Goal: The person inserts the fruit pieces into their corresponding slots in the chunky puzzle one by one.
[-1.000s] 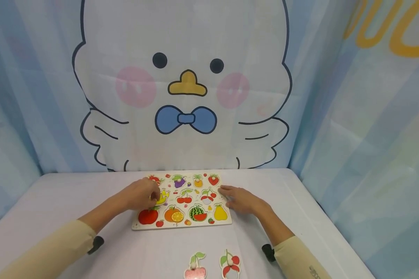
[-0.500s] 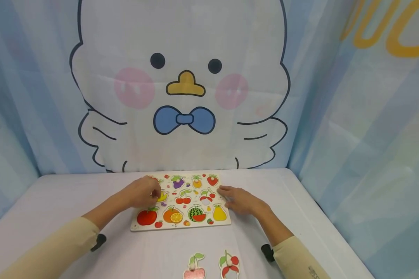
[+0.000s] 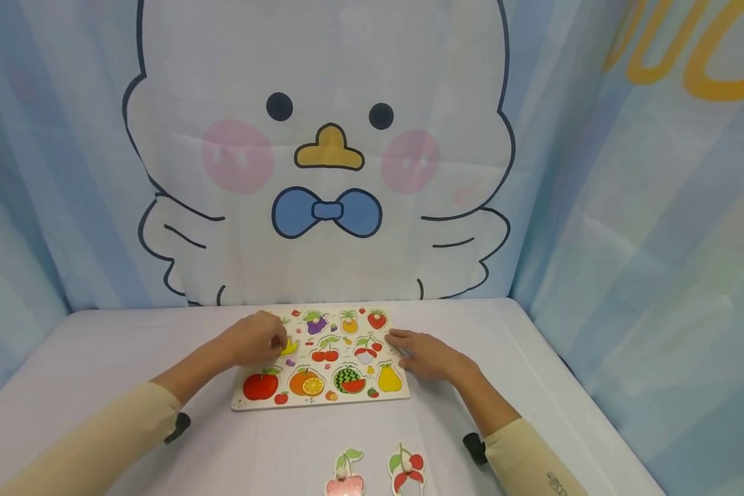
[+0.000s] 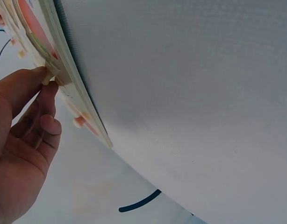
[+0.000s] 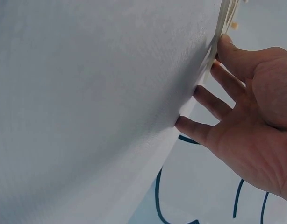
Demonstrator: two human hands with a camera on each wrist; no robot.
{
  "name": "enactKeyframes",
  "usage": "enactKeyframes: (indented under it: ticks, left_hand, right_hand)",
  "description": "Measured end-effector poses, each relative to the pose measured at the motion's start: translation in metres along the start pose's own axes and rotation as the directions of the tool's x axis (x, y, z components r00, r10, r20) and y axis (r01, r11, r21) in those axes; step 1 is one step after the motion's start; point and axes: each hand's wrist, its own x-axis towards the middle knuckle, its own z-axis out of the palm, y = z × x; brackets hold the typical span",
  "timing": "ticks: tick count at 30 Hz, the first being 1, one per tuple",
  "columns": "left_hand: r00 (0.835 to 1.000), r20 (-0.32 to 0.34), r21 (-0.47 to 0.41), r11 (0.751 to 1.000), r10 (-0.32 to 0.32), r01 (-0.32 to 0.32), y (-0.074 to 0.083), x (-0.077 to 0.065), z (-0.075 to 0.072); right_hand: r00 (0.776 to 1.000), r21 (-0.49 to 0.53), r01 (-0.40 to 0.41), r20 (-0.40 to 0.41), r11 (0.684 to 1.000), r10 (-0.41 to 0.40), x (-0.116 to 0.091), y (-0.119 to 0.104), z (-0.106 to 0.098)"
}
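On the table lies a fruit puzzle board [image 3: 257, 404] with printed fruit shapes. My left hand [image 3: 254, 339] is over its left side, beside the yellow banana piece [image 3: 291, 346]. In the left wrist view, the left thumb and forefinger [image 4: 52, 91] pinch a small pale knob at the board's face; the fingers partly hide it. My right hand [image 3: 430, 355] rests at the board's right edge with fingers extended. The right wrist view shows that thumb against the board edge [image 5: 220, 30] and the other fingertips reaching down to the tabletop.
Two loose pieces lie nearer the front: a pink cherry piece [image 3: 345, 486] and a red cherry piece [image 3: 408, 477], each with a knob. Behind the table hangs a curtain [image 3: 359, 269] with a cartoon bird.
The left hand tilts slightly over the banana piece and covers a little more of the pomegranate at the board's upper left. My right hand keeps its place on the edge.
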Motion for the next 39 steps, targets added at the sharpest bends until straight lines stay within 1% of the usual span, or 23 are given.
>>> enactKeyframes:
  ticks: [5,11,16,22,30,32,34,39]
  left_hand:
    - [1.0,-0.017,0.008,1.0,0.008,-0.008,-0.001,0.001,0.0]
    - [1.0,-0.013,0.01,1.0,-0.013,0.013,0.0,-0.001,-0.004]
    - [1.0,-0.011,0.012,1.0,-0.009,0.009,0.003,-0.001,-0.005]
    - [1.0,0.001,0.021,0.999,-0.027,0.027,0.003,0.001,-0.001]
    - [0.998,-0.008,0.038,0.998,-0.056,0.056,0.004,-0.002,0.01]
    - [0.998,-0.021,0.047,0.997,-0.052,0.053,0.005,-0.004,0.011]
    - [0.999,-0.034,0.066,0.997,-0.033,0.035,0.005,-0.006,0.012]
    - [0.999,-0.036,0.057,0.998,-0.011,0.013,0.007,-0.012,0.013]
  right_hand:
    - [1.0,-0.015,-0.001,-0.005,1.0,0.001,0.0,-0.001,-0.003]
    - [1.0,-0.011,0.024,0.0,1.0,-0.024,0.002,-0.003,-0.007]
    - [1.0,-0.014,0.01,-0.003,1.0,-0.01,0.004,-0.003,-0.009]
    - [1.0,-0.008,-0.001,0.005,1.0,0.001,0.004,-0.002,-0.006]
    - [1.0,0.007,-0.008,0.006,1.0,0.008,0.003,-0.002,-0.001]
    - [1.0,0.005,-0.005,0.005,1.0,0.004,0.003,-0.002,-0.001]
    - [1.0,0.004,-0.003,0.002,1.0,0.003,0.002,-0.002,-0.002]
    - [1.0,0.01,-0.006,0.004,1.0,0.006,0.001,-0.003,-0.001]
